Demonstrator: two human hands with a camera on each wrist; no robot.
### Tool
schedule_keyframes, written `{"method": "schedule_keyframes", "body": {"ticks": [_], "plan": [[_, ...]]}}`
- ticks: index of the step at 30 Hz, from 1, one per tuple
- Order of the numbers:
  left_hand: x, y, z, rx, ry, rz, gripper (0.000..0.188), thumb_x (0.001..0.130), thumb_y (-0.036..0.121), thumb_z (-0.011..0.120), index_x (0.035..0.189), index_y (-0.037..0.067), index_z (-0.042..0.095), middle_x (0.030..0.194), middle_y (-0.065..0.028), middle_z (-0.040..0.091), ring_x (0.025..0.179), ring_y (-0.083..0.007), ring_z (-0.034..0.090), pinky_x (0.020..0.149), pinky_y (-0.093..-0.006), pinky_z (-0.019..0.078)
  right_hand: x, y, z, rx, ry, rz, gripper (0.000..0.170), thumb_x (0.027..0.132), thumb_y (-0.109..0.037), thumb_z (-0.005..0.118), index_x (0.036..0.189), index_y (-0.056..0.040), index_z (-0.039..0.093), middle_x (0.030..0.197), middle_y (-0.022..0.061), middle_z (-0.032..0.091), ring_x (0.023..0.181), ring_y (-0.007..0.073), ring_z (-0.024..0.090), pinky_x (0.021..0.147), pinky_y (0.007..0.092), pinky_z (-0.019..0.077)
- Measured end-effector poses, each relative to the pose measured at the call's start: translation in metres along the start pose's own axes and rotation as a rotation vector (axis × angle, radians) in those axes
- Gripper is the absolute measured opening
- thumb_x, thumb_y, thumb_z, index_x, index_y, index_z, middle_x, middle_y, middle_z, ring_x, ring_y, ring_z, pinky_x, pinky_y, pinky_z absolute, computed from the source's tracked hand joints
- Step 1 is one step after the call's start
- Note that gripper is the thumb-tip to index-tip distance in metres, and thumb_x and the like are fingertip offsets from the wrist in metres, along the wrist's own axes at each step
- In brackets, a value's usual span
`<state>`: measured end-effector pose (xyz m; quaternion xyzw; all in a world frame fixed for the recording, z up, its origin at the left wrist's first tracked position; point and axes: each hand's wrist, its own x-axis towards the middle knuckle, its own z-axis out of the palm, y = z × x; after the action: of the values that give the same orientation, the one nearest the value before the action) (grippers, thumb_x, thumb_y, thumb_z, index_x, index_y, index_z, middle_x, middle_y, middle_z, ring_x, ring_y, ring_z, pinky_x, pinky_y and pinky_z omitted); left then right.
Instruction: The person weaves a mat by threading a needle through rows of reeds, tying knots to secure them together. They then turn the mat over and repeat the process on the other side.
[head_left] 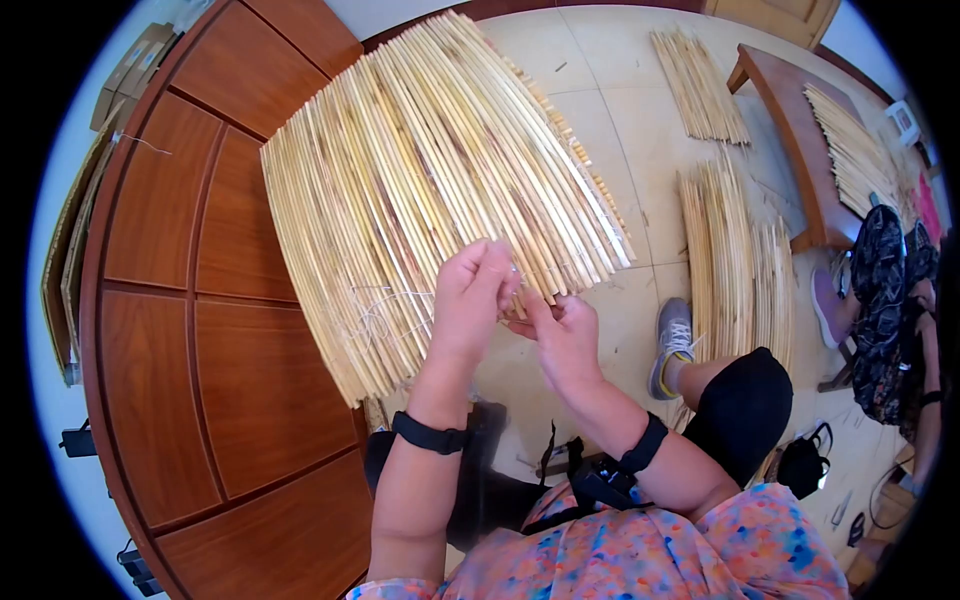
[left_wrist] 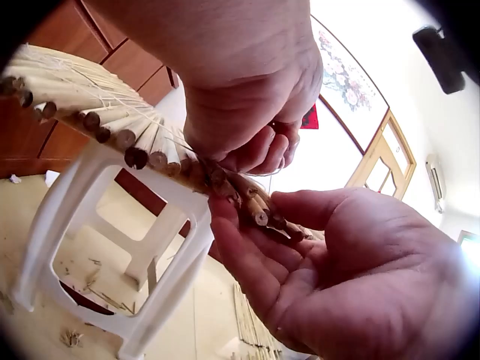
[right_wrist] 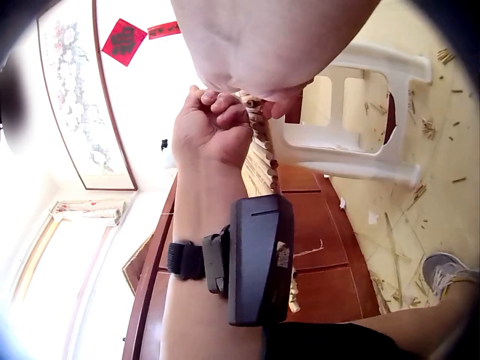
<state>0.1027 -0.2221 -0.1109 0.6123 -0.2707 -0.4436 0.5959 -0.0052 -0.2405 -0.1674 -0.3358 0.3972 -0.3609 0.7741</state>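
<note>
A mat of pale reeds (head_left: 430,160), laid side by side and tied with thin white string (head_left: 375,310), spreads out before me. My left hand (head_left: 468,300) is over the mat's near edge, its fingers curled and pinching the string (left_wrist: 262,174). Right beside it, my right hand (head_left: 568,345) grips the cut reed ends (left_wrist: 261,217) between thumb and fingers, the thumb on one side and the fingers beneath. In the right wrist view, the right hand (right_wrist: 281,45) hides most of the reeds, and the curled left hand (right_wrist: 214,127) shows behind it.
A white plastic stool (left_wrist: 142,225) stands under the mat. Red-brown wooden panelling (head_left: 250,370) borders the left. More reed bundles (head_left: 725,260) lie on the tiled floor at right, near a wooden table (head_left: 790,150). Another person (head_left: 890,310) sits at far right.
</note>
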Motion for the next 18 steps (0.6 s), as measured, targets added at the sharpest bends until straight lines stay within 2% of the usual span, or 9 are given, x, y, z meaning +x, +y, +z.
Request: {"method": "schedule_keyframes", "body": {"ticks": [4,7,10,13,16,18], "plan": [[-0.005,0.001,0.01,0.024,-0.053,0.084,0.032,0.097,0.028,0.053,0.072,0.008,0.049,0.061,0.0021,0.045,0.052,-0.0046,0.038,0.046,-0.0183,0.03,-0.007,-0.003,0.004,0.094,0.069,0.018,0.021,0.092,-0.008,0.057,0.102,0.0097,0.06,0.091,0.0143,0.066,0.078,0.0175,0.067,0.064,0.0282,0.0587],[-0.003,0.003,0.018,-0.022,-0.14,0.126,0.03,0.097,0.027,0.053,0.074,0.008,0.052,0.061,0.0022,0.047,0.052,-0.0038,0.038,0.046,-0.0181,0.0308,-0.013,-0.008,0.005,0.122,0.09,-0.049,0.019,0.092,-0.007,0.056,0.103,0.008,0.059,0.091,0.0126,0.066,0.078,0.0168,0.067,0.065,0.0285,0.0589],[-0.004,0.01,0.027,-0.037,-0.066,0.112,0.031,0.097,0.028,0.053,0.075,0.007,0.054,0.063,0.0019,0.05,0.052,-0.0034,0.04,0.047,-0.018,0.0318,-0.016,-0.018,-0.003,0.096,0.08,-0.072,0.018,0.092,-0.005,0.055,0.104,0.0078,0.059,0.091,0.0113,0.065,0.076,0.0159,0.066,0.065,0.0281,0.0591],[0.004,0.006,0.023,0.18,0.029,0.158,0.032,0.097,0.028,0.053,0.073,0.007,0.054,0.063,0.0015,0.053,0.052,-0.0032,0.041,0.047,-0.0179,0.0333,-0.015,-0.021,-0.008,-0.004,0.114,-0.093,0.019,0.093,-0.005,0.054,0.105,0.008,0.058,0.093,0.0109,0.064,0.073,0.0151,0.065,0.063,0.0274,0.0591],[0.001,0.013,0.025,0.211,-0.009,0.146,0.034,0.097,0.027,0.052,0.07,0.006,0.053,0.061,0.0007,0.052,0.053,-0.0046,0.043,0.049,-0.02,0.0344,-0.013,-0.021,-0.013,-0.056,0.059,-0.07,0.023,0.096,-0.008,0.05,0.115,0.0037,0.056,0.097,0.0094,0.065,0.078,0.0145,0.066,0.064,0.0268,0.0584],[0.0,0.015,0.025,0.189,-0.014,0.128,0.034,0.097,0.026,0.052,0.07,0.005,0.052,0.06,0.0003,0.051,0.053,-0.005,0.042,0.049,-0.021,0.0342,-0.013,-0.024,-0.015,-0.06,0.039,-0.042,0.023,0.096,-0.008,0.05,0.115,0.0033,0.056,0.097,0.0091,0.065,0.079,0.0142,0.066,0.064,0.0266,0.0583]]}}
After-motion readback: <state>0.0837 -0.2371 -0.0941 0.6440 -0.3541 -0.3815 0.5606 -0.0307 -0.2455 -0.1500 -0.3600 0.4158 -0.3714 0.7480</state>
